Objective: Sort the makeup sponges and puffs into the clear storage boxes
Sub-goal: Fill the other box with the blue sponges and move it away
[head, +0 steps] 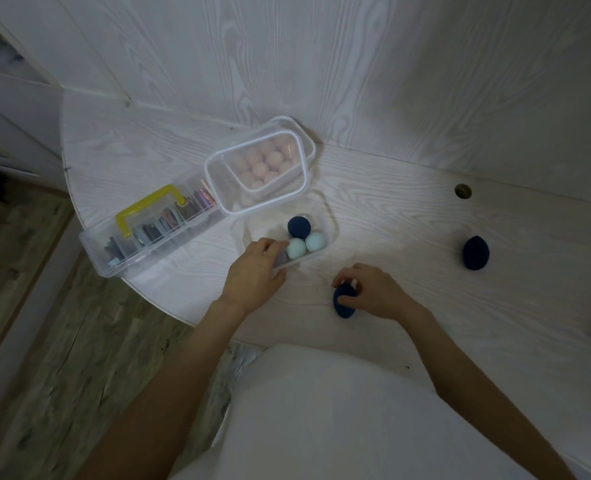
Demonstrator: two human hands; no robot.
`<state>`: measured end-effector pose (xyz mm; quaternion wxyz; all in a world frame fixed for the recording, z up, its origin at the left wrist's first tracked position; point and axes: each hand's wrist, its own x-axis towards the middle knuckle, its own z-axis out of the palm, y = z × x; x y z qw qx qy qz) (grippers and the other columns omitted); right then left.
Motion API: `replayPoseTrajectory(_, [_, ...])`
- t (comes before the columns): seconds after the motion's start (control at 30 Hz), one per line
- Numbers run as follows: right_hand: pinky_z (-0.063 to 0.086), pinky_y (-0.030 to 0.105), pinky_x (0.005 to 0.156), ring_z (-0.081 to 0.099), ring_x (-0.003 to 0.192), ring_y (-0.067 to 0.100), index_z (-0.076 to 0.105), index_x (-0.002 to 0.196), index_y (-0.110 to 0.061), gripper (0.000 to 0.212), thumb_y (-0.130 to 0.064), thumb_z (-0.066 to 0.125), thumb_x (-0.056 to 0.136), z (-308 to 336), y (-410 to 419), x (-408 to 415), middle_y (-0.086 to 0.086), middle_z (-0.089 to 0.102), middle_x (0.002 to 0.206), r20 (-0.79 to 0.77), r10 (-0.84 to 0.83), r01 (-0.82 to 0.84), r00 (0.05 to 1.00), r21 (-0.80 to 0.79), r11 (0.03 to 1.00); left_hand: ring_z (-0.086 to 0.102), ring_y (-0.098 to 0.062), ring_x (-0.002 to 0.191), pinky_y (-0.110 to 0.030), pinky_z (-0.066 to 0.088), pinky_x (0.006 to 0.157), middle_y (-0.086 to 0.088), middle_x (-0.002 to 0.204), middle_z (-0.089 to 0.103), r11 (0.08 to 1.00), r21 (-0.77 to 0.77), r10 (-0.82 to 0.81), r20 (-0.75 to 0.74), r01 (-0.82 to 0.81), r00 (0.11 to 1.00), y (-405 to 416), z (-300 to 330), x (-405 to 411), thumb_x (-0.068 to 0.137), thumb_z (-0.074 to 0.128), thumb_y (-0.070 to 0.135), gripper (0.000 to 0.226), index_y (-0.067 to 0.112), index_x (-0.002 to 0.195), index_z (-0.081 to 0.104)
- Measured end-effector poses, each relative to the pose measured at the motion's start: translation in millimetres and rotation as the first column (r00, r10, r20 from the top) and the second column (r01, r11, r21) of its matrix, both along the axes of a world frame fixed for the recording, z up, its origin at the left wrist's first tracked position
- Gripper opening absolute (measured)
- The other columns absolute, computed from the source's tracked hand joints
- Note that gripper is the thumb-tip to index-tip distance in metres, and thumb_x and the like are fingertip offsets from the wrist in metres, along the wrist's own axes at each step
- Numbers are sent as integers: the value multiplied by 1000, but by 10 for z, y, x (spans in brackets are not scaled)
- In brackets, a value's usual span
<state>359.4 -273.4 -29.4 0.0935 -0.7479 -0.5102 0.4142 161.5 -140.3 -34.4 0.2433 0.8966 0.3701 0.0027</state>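
Note:
A small open clear box (330, 216) on the white table holds one dark blue sponge (299, 226) and two pale blue sponges (296, 248). My left hand (256, 271) rests on the box's near left corner, fingertips touching a pale blue sponge. My right hand (373, 291) grips a dark blue egg-shaped sponge (343, 301) lying on the table in front of the box. Another dark blue sponge (475, 253) lies alone to the right. Behind, a lidded clear box (218, 168) holds several pink sponges (266, 161).
A long clear case (96, 251) with a yellow handle (148, 206), filled with flat puffs, sits at the table's left edge. A round cable hole (463, 191) is at the back right. White wood walls enclose the corner. Wooden floor lies to the left.

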Motion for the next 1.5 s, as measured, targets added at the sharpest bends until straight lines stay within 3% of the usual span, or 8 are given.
replayPoseTrajectory(0.13, [51, 21, 71, 61, 87, 11, 61, 104, -27, 23, -15, 66, 85, 467, 107, 116, -8, 61, 105, -252, -175, 230, 952, 206, 951, 51, -25, 109, -33, 41, 87, -6, 124, 55, 996, 89, 6, -15, -5, 1000, 30, 17, -58, 84, 62, 31, 49, 17, 129, 51])
replayPoseTrajectory(0.23, [54, 22, 74, 62, 92, 9, 62, 109, -20, 26, -9, 64, 86, 726, 435, 35, -5, 62, 112, -391, -153, 307, 908, 368, 878, 58, -29, 100, -38, 39, 92, -7, 113, 63, 988, 154, 35, -29, -30, 999, 50, -7, -111, 81, 66, 35, 44, 15, 120, 59])
replayPoseTrajectory(0.37, [56, 33, 78, 65, 78, 17, 67, 108, -20, 20, -16, 60, 90, 569, 1056, -214, 2, 55, 110, -269, -214, 314, 939, 418, 853, 61, -27, 90, -36, 37, 93, -4, 102, 67, 987, 159, 41, -26, -37, 999, 64, -47, -132, 84, 62, 38, 37, 19, 115, 61])
replayPoseTrajectory(0.5, [44, 23, 93, 58, 105, 18, 66, 115, -16, 36, -9, 66, 80, 317, 1339, -365, 4, 56, 118, -96, -61, 89, 993, 320, 943, 62, -26, 82, -37, 40, 90, -4, 95, 68, 983, 175, 54, 0, -54, 999, 69, -96, -135, 82, 63, 38, 35, 18, 110, 64])
replayPoseTrajectory(0.73, [48, 34, 69, 62, 89, 24, 58, 114, -18, 31, -33, 58, 86, 159, 1415, -570, 4, 67, 101, 340, 21, -131, 940, 305, 943, 63, -25, 80, -39, 40, 92, -4, 91, 68, 978, 197, 65, 26, -69, 998, 69, -121, -149, 81, 64, 36, 33, 17, 107, 65])
replayPoseTrajectory(0.9, [41, 34, 59, 62, 81, 31, 54, 97, -9, 25, -32, 52, 90, 64, 1446, -684, 11, 66, 91, 535, 129, -262, 835, 180, 948, 63, -26, 83, -39, 38, 94, -4, 91, 69, 978, 196, 65, 21, -68, 998, 82, -139, -161, 80, 64, 37, 33, 17, 107, 66])
replayPoseTrajectory(1.27, [38, 31, 61, 62, 86, 26, 58, 98, -9, 38, -45, 51, 91, -34, 1322, -656, 8, 65, 97, 597, 89, -239, 798, 178, 955, 62, -24, 90, -41, 33, 97, -2, 99, 68, 980, 187, 63, 26, -67, 998, 86, -160, -181, 82, 63, 41, 35, 21, 111, 63])
replayPoseTrajectory(1.5, [41, 28, 64, 59, 87, 20, 67, 98, -15, 29, -38, 50, 92, 203, 1044, -468, 2, 60, 98, 364, -110, -46, 925, 394, 918, 56, -27, 102, -41, 35, 92, -3, 111, 63, 978, 198, 73, 4, -72, 997, 45, -84, -139, 79, 62, 43, 47, 19, 119, 58])
